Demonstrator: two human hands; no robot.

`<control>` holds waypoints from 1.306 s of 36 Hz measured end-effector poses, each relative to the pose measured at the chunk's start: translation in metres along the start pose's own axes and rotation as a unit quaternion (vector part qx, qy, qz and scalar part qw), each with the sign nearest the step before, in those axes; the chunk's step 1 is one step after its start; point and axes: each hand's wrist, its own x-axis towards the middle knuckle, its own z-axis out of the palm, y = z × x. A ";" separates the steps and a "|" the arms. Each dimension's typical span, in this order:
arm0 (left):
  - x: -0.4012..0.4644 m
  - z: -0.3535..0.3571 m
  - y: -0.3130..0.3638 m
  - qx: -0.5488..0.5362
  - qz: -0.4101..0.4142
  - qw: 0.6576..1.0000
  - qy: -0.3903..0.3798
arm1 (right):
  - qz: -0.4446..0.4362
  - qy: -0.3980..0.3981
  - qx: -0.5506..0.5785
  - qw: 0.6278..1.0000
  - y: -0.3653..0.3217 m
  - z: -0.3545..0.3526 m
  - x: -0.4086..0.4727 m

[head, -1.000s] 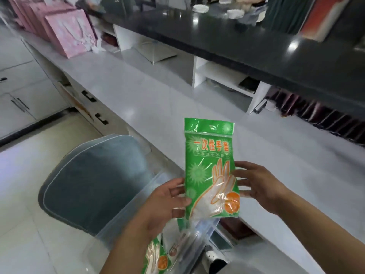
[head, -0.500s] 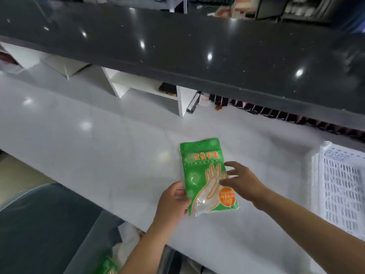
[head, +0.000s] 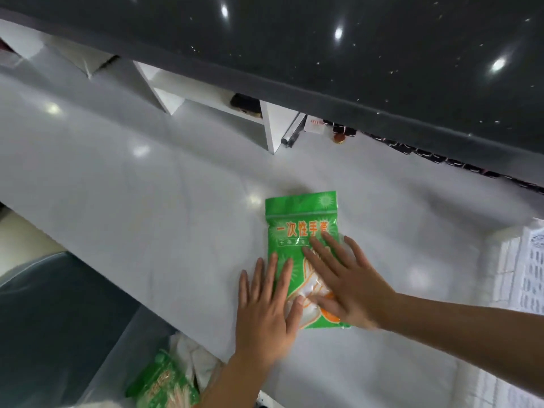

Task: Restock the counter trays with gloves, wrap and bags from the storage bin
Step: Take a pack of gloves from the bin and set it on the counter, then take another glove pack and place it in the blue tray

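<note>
Both hands lie flat with fingers straight and spread. The left hand (head: 265,316) presses its palm on the desk (head: 147,201) at the near left corner of the green glove packet (head: 300,231), its index and middle fingers overlapping the packet's left edge. The right hand (head: 350,287) rests across the packet's lower right half, fingers fanned toward the far left, its palm covering the near right corner. Neither hand curls round anything.

The packet is a glossy, crinkled plastic pouch, rectangular, bright green with orange lettering and a printed glove outline over a clear window. It lies flat on the desk with its sealed header toward the far side.

The desk is smooth, pale grey and shiny, with lamp glints on it. Above its far side runs a dark speckled stone counter (head: 353,54), with white shelf cubbies (head: 206,98) below it. At the right edge stands a white slotted plastic tray (head: 530,275), well apart from the packet. At the near left, below the desk's edge, a translucent storage bin (head: 117,363) holds another green packet (head: 164,384) and white crumpled material.
</note>
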 end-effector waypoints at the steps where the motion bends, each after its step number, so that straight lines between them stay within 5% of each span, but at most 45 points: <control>1: 0.000 0.001 0.000 -0.001 0.004 1.000 0.001 | -0.008 0.003 0.007 1.000 0.002 0.003 0.001; 16: -0.001 -0.010 -0.011 -0.094 0.017 0.995 -0.002 | 0.007 -0.042 0.026 0.999 0.006 -0.011 0.007; 21: -0.035 -0.034 -0.041 -0.225 -0.108 0.966 0.072 | 0.069 -0.077 0.030 0.994 -0.023 -0.052 0.013; 27: -0.139 -0.035 -0.107 -0.289 -0.349 0.879 0.148 | -0.015 -0.041 0.126 0.991 -0.128 -0.065 0.029; 33: -0.267 -0.003 -0.166 -0.325 -0.542 0.768 0.104 | -0.150 -0.134 0.147 0.969 -0.252 -0.021 0.043; 38: -0.327 0.009 -0.174 -0.490 -0.586 0.635 0.115 | -0.172 -0.285 0.082 0.939 -0.318 0.043 0.043; 47: -0.358 0.067 -0.195 -0.582 -0.578 0.572 -0.001 | -0.096 -0.433 -0.041 0.895 -0.344 0.145 0.027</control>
